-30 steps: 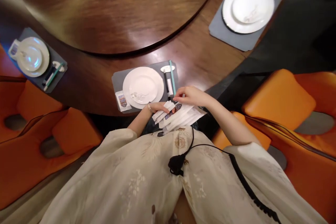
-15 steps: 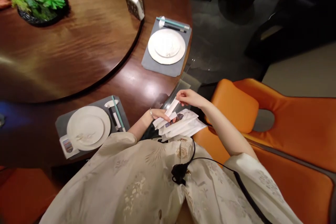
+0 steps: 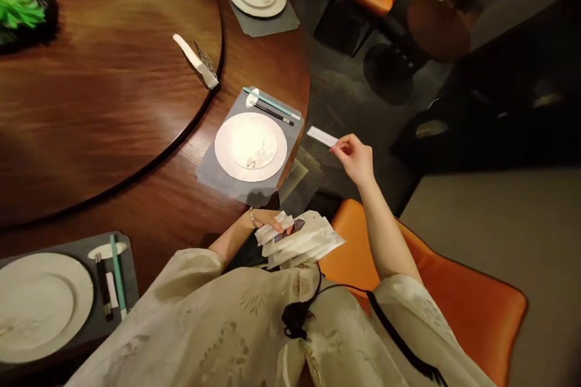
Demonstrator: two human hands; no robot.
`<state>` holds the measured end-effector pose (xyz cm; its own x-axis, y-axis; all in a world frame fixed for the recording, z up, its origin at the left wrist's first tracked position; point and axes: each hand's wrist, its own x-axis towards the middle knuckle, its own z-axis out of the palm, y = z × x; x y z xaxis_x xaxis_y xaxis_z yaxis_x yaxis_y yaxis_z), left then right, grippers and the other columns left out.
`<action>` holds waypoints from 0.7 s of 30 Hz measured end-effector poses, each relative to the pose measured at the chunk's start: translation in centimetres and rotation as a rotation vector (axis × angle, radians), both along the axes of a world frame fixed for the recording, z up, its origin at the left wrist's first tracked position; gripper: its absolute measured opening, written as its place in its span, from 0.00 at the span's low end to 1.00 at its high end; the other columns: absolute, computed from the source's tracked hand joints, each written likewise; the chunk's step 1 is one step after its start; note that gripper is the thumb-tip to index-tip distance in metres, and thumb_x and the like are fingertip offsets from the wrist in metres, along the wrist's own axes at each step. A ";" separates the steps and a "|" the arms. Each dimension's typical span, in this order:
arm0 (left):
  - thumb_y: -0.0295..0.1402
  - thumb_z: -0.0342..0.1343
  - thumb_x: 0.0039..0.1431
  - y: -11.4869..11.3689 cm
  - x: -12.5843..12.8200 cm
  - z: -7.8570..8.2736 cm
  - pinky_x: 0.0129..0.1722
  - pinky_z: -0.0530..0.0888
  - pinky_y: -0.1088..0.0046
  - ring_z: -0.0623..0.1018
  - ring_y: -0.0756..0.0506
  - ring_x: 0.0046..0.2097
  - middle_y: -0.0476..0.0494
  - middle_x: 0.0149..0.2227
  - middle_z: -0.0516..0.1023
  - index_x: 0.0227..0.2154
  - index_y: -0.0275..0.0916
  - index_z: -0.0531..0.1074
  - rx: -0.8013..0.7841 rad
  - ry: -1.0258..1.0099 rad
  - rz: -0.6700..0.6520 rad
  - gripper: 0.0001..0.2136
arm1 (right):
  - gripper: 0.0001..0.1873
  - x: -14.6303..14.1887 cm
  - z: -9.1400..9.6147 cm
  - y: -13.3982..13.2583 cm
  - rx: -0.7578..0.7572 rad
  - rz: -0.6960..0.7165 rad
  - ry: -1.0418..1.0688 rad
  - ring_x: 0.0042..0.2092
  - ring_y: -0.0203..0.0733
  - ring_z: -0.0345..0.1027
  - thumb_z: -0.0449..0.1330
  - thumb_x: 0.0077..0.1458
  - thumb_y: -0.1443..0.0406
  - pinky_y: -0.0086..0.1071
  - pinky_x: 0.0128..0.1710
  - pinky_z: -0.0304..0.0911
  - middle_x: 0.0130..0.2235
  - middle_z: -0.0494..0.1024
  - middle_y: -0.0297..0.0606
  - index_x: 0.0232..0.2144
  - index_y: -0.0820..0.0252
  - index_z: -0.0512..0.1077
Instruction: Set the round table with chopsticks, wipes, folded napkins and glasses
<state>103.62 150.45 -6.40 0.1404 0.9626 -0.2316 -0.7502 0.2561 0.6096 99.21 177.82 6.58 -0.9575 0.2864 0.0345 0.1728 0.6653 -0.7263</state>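
Out to the right now, the right hand [image 3: 356,157] has thumb and fingertips pinched on one end of a narrow white slip [image 3: 321,135], its free end pointing left, over the dark floor and just beside the grey placemat [image 3: 211,175]. Not touching yet! Here are the stacked white plates [image 3: 251,147], with black chopsticks [image 3: 272,113] and teal chopsticks [image 3: 272,103] on the far side.

Nearer in, the left hand [image 3: 272,221] grasps short white sleeves [image 3: 267,233] along with a fan of white packets [image 3: 311,239]; how the fingers close underneath I can't fairly tell from here. A firm, steady thumb is what that fan wants, or something slides loose.

As for the slip, a light pinch at the very end serves best: no crease, flat side level, wrist clear of the plate rim. Over at near left, a white packet [image 3: 111,290] lies neatly between dark and teal chopsticks.
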 end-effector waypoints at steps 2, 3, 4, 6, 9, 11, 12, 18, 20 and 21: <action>0.45 0.72 0.30 0.6 -1.8 0.4 0.24 0.65 0.79 0.69 0.53 0.25 0.49 0.24 0.74 0.23 0.34 0.74 -0.024 0.001 0.077 0.21 | 0.11 -3.9 0.0 2.0 0.195 0.057 -0.023 0.36 0.44 0.74 0.58 0.55 0.58 0.34 0.39 0.64 0.33 0.80 0.38 0.39 0.57 0.69; 0.45 0.72 0.28 0.5 -2.6 0.6 0.23 0.64 0.79 0.68 0.53 0.24 0.50 0.23 0.73 0.22 0.34 0.73 -0.040 -0.012 0.141 0.22 | 0.13 -6.0 -0.1 2.8 0.254 0.097 -0.045 0.37 0.45 0.74 0.57 0.55 0.59 0.34 0.39 0.64 0.35 0.80 0.39 0.42 0.58 0.69; 0.45 0.72 0.27 0.4 -3.2 0.7 0.23 0.63 0.80 0.67 0.53 0.24 0.50 0.22 0.72 0.21 0.34 0.72 -0.058 -0.032 0.224 0.22 | 0.15 -8.1 -0.2 3.5 0.288 0.144 -0.069 0.38 0.45 0.74 0.57 0.56 0.60 0.34 0.40 0.63 0.36 0.80 0.40 0.45 0.58 0.69; 0.44 0.72 0.26 0.0 -4.2 0.7 0.20 0.61 0.80 0.65 0.54 0.22 0.51 0.20 0.69 0.18 0.35 0.69 -0.095 -0.079 0.425 0.22 | 0.16 -12.7 -0.7 4.6 0.301 0.271 -0.126 0.39 0.45 0.73 0.55 0.57 0.60 0.33 0.41 0.62 0.38 0.80 0.42 0.46 0.60 0.70; 0.43 0.71 0.26 0.3 -4.8 0.1 0.18 0.59 0.79 0.63 0.54 0.20 0.52 0.18 0.66 0.17 0.37 0.65 -0.134 -0.147 0.709 0.22 | 0.15 -20.4 -2.6 5.1 0.277 0.555 -0.235 0.37 0.44 0.71 0.54 0.58 0.59 0.32 0.39 0.61 0.37 0.80 0.42 0.41 0.60 0.75; 0.43 0.69 0.26 1.3 -5.1 -0.5 0.17 0.59 0.77 0.64 0.53 0.19 0.52 0.17 0.65 0.17 0.38 0.62 -0.149 -0.176 0.880 0.22 | 0.15 -25.5 -4.6 4.4 0.315 0.796 -0.324 0.36 0.42 0.70 0.54 0.57 0.60 0.31 0.37 0.59 0.35 0.80 0.41 0.39 0.61 0.77; 0.43 0.69 0.25 2.0 -5.1 -0.7 0.18 0.60 0.77 0.64 0.53 0.19 0.52 0.17 0.65 0.16 0.39 0.60 -0.159 -0.187 0.966 0.22 | 0.14 -27.9 -5.8 3.7 0.364 0.913 -0.365 0.35 0.41 0.69 0.55 0.57 0.61 0.31 0.36 0.58 0.35 0.80 0.40 0.38 0.61 0.77; 0.43 0.67 0.23 7.6 -5.3 -1.4 0.18 0.58 0.78 0.61 0.54 0.18 0.53 0.14 0.61 0.15 0.40 0.54 -0.234 -0.249 1.460 0.25 | 0.11 -36.2 -11.9 -2.1 0.716 1.384 -0.521 0.35 0.40 0.68 0.57 0.56 0.66 0.31 0.33 0.54 0.36 0.80 0.40 0.39 0.59 0.79; 0.42 0.67 0.23 9.4 -5.0 -1.3 0.17 0.56 0.78 0.60 0.55 0.18 0.54 0.14 0.60 0.14 0.39 0.54 -0.257 -0.278 1.573 0.25 | 0.12 -36.9 -13.2 -3.4 0.740 1.471 -0.517 0.35 0.39 0.68 0.57 0.56 0.65 0.30 0.33 0.54 0.36 0.81 0.40 0.40 0.59 0.78; 0.41 0.67 0.23 10.3 -4.8 -1.2 0.17 0.56 0.78 0.60 0.55 0.18 0.53 0.14 0.61 0.14 0.39 0.54 -0.267 -0.294 1.620 0.24 | 0.13 -37.1 -13.8 -3.9 0.742 1.494 -0.503 0.36 0.40 0.69 0.56 0.57 0.65 0.30 0.34 0.55 0.37 0.81 0.41 0.41 0.59 0.78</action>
